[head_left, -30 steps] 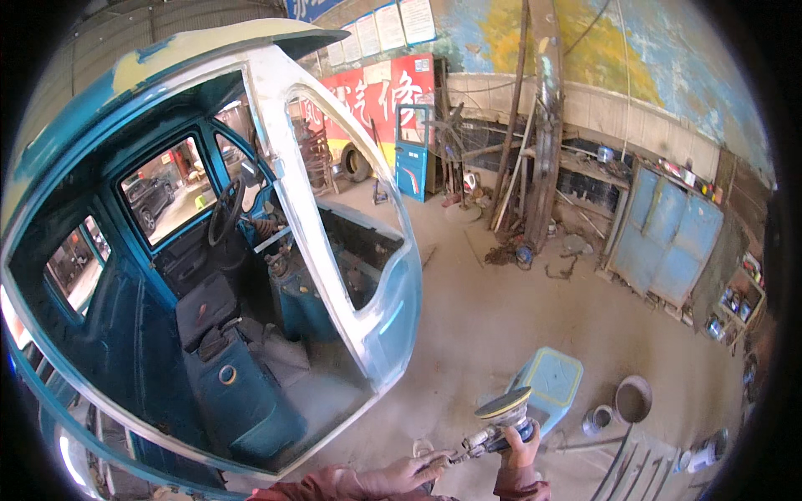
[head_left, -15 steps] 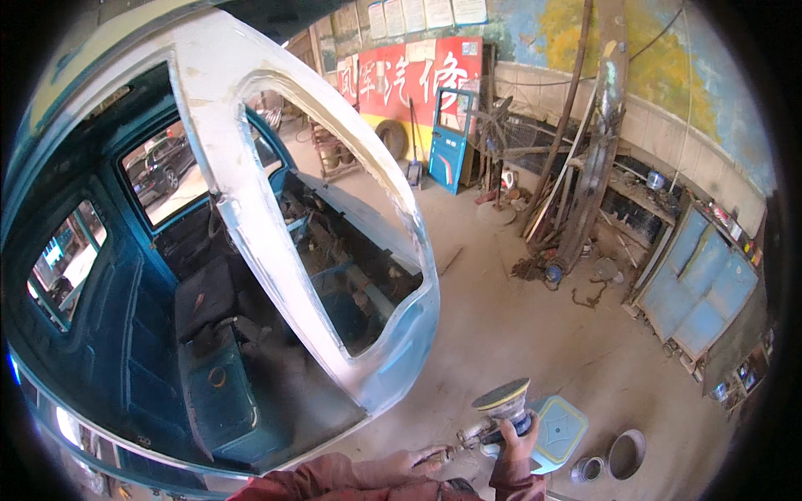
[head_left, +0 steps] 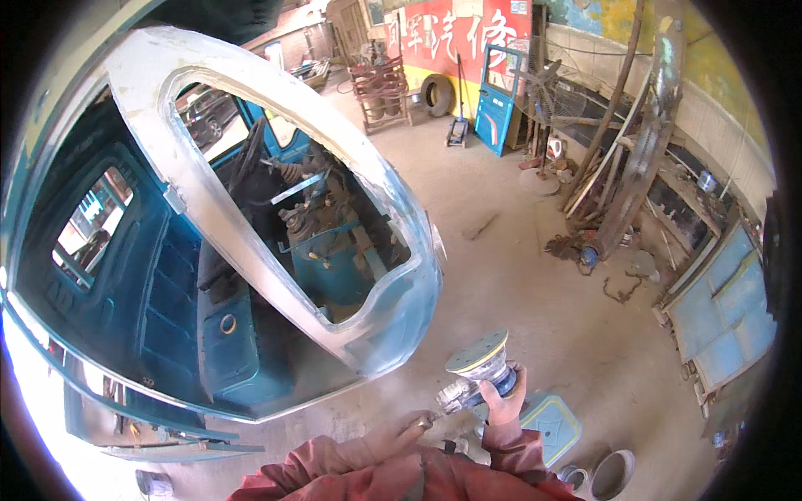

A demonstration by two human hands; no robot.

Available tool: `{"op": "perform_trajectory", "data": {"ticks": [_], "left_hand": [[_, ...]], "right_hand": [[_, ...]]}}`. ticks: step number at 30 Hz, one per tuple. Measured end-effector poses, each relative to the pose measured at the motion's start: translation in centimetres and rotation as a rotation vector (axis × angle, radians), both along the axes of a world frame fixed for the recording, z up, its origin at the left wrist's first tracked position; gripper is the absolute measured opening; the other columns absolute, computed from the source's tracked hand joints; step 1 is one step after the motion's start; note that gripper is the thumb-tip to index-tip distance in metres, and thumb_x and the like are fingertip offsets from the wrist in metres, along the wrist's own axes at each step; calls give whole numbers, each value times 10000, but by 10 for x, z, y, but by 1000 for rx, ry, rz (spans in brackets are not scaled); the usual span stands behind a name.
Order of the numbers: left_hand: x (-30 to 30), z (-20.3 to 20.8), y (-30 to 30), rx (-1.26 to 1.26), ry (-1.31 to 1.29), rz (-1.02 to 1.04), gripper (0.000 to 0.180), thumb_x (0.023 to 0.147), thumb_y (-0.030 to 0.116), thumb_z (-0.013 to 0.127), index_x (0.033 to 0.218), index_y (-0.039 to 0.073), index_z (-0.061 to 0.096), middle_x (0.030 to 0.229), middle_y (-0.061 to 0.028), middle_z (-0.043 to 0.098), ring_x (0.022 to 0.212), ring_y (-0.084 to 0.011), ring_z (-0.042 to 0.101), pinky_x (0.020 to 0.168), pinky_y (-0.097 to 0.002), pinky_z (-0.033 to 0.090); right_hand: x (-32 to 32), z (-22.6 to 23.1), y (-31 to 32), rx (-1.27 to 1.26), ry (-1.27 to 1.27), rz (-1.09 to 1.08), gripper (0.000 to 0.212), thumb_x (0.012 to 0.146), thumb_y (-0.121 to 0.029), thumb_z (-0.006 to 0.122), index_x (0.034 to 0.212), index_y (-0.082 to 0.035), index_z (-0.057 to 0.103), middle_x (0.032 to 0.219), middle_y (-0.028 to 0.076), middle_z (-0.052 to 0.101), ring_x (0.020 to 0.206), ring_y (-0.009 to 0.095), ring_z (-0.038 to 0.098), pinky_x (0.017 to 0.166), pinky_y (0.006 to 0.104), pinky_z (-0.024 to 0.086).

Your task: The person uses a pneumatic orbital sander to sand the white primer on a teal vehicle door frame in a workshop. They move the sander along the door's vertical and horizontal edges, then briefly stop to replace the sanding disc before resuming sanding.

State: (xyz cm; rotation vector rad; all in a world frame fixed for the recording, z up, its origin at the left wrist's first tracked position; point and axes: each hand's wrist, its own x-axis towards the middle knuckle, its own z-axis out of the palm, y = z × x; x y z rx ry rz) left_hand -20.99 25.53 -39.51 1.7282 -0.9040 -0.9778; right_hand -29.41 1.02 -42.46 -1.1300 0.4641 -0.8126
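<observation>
An orbital sander is in front of me at the bottom of the view, its round pad tilted upward. My right hand is closed around its body, just below the pad. My left hand is closed on the sander's rear handle end, near where the hose would join; the fingers are partly blurred. Close by on the left stands a blue vehicle cab, its window frame sanded to white and bare patches. The pad is apart from the cab's lower front corner.
A blue plastic stool is beside my right forearm, with a round metal ring near it. A detached blue door, a tyre and a fan stand at the back. A blue cabinet leans at right.
My view has swung, so the back wall and door sit farther right. Both hands and the sander are slightly higher and farther left in the picture. The grip looks the same.
</observation>
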Motion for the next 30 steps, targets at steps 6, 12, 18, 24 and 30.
{"op": "perform_trajectory", "data": {"ticks": [6, 12, 18, 24, 30], "left_hand": [[-17, 3, -12, 79, 3, 84, 497, 1073, 366, 534, 1480, 82, 507, 1303, -163, 667, 1190, -268, 642, 1016, -396, 502], [-18, 16, -12, 195, -53, 121, 490, 1025, 406, 608, 1427, 131, 551, 1144, -173, 724, 1036, -300, 714, 915, -408, 552], [-7, 41, 8, 282, -234, 20, 506, 955, 478, 663, 1324, 138, 603, 1036, -171, 738, 941, -354, 724, 834, -448, 568], [-2, 61, 24, 412, -459, -121, 510, 993, 522, 579, 1313, 125, 587, 979, -216, 726, 878, -430, 707, 796, -514, 557], [-15, 74, 27, 437, -521, -250, 532, 1018, 541, 532, 1329, 108, 539, 930, -234, 724, 820, -452, 703, 761, -541, 550]], "right_hand": [[3, 4, -14, -25, -12, 132, 580, 737, -147, 897, 1155, -50, 507, 1059, 52, 611, 967, 138, 604, 889, 311, 507], [-4, 6, -26, -130, -84, 301, 746, 736, -80, 867, 1342, 38, 449, 1193, 136, 615, 1122, 230, 629, 958, 387, 529], [-36, 22, -50, -163, 66, 713, 683, 762, -94, 867, 1355, 45, 559, 1287, 159, 650, 1172, 222, 633, 1014, 395, 503], [-34, 16, -51, -1218, -92, 641, 557, 889, -317, 781, 1378, -110, 614, 1382, 72, 641, 1280, 266, 583, 1102, 437, 449], [-30, 18, -47, -1509, -49, 582, 540, 901, -331, 759, 1388, -146, 618, 1380, 54, 646, 1302, 272, 562, 1133, 454, 413]]}}
